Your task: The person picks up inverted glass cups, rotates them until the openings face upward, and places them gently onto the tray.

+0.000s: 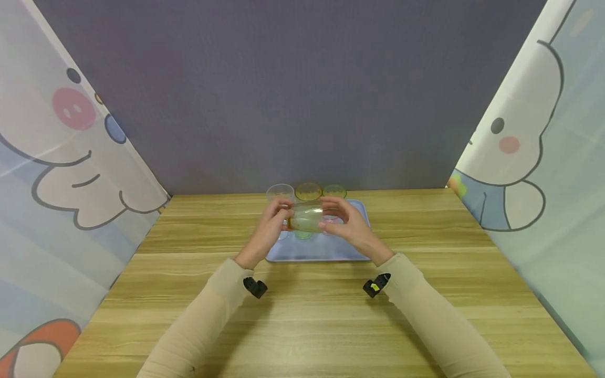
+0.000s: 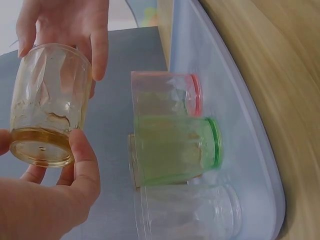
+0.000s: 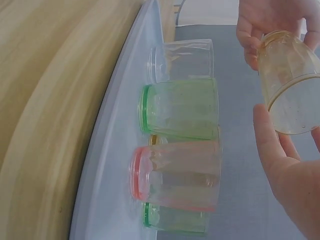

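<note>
Both hands hold a transparent amber-tinted cup [image 1: 306,217] sideways above a pale blue tray [image 1: 316,252]. My left hand [image 1: 270,227] grips the cup's thick amber base, with the thumb and fingers around it. At the opposite end, my right hand [image 1: 353,229] has its thumb and fingers curled around the open rim. Nothing shows inside the cup. Below it in the left wrist view, a clear cup [image 2: 187,212], a green cup [image 2: 172,150] and a pink cup [image 2: 162,92] stand upright in a row on the tray.
Behind that row, another clear cup [image 1: 280,191], an amber cup [image 1: 308,191] and a second green cup [image 1: 335,191] stand on the tray. The tray lies on a wood-grain table [image 1: 302,325] against a dark grey panel [image 1: 302,94]. Cartoon-printed curtains [image 1: 524,210] flank the table.
</note>
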The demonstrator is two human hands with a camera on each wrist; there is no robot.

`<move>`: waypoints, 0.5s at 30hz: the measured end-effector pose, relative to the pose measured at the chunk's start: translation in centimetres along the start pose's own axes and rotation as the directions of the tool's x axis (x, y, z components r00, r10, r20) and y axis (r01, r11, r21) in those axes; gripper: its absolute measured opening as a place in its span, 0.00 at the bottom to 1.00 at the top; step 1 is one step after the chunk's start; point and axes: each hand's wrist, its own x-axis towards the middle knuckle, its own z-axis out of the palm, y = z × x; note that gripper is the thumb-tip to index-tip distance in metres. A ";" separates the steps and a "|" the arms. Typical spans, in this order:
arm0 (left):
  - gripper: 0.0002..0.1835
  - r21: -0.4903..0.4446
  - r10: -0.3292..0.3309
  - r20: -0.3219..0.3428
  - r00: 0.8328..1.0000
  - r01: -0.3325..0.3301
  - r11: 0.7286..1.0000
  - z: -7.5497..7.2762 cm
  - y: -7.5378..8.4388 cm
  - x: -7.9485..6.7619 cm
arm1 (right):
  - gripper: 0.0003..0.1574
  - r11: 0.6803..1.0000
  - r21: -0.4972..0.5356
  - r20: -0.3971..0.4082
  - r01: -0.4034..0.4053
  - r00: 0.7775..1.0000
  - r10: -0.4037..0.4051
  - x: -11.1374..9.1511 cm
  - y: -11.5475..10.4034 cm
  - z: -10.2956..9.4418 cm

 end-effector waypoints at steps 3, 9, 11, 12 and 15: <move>0.18 -0.013 0.000 0.003 1.000 0.000 1.000 0.2 0.1 0.0 | 0.41 1.000 0.008 -0.002 -0.003 1.000 0.003 -0.1 -0.1 -0.2; 0.17 0.000 -0.010 0.010 1.000 0.010 1.000 0.5 0.1 0.0 | 0.40 1.000 0.004 0.002 0.021 1.000 -0.021 -0.2 0.0 -0.6; 0.18 -0.001 -0.015 0.017 1.000 0.015 1.000 0.5 0.0 0.0 | 0.39 1.000 -0.002 -0.001 0.029 1.000 -0.029 -0.2 -0.1 -0.6; 0.18 -0.005 -0.017 0.020 1.000 0.018 1.000 0.6 0.0 0.1 | 0.39 0.999 -0.006 -0.004 0.034 0.999 -0.034 -0.2 -0.1 -0.7; 0.18 -0.019 -0.024 0.032 0.999 0.024 1.000 0.6 -0.1 0.2 | 0.39 0.999 -0.011 -0.011 0.042 0.999 -0.042 -0.3 -0.2 -0.8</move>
